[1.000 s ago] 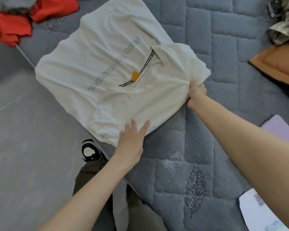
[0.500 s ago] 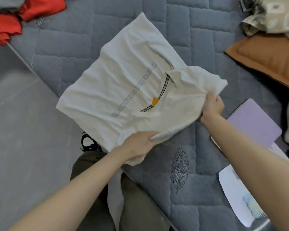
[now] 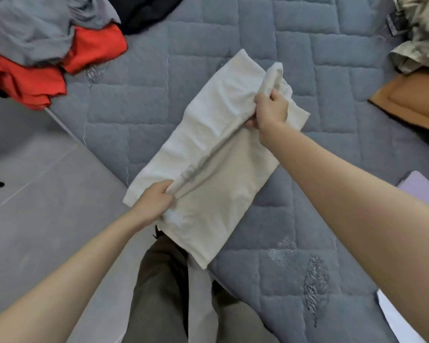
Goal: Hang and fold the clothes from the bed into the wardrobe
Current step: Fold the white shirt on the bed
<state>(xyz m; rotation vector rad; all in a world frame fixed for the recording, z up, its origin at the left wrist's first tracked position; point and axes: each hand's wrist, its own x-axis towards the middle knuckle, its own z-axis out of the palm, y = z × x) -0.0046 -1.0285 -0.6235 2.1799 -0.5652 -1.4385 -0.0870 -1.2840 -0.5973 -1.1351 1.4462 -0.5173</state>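
Note:
A white t-shirt lies on the grey quilted bed, folded lengthwise into a long narrow strip running from near left to far right. My left hand grips the folded edge at the strip's near end, close to the bed's edge. My right hand grips a bunch of the cloth at the far end. The printed front and the collar are hidden inside the fold.
A pile of red, grey and black clothes lies at the far left of the bed. A brown cushion and patterned cloth sit far right. A purple folder and white paper lie at right. The grey floor is to the left.
The spread-out shirt has been folded over on itself into a narrow strip, hiding the print and collar. Both hands have closed on the fold's two ends.

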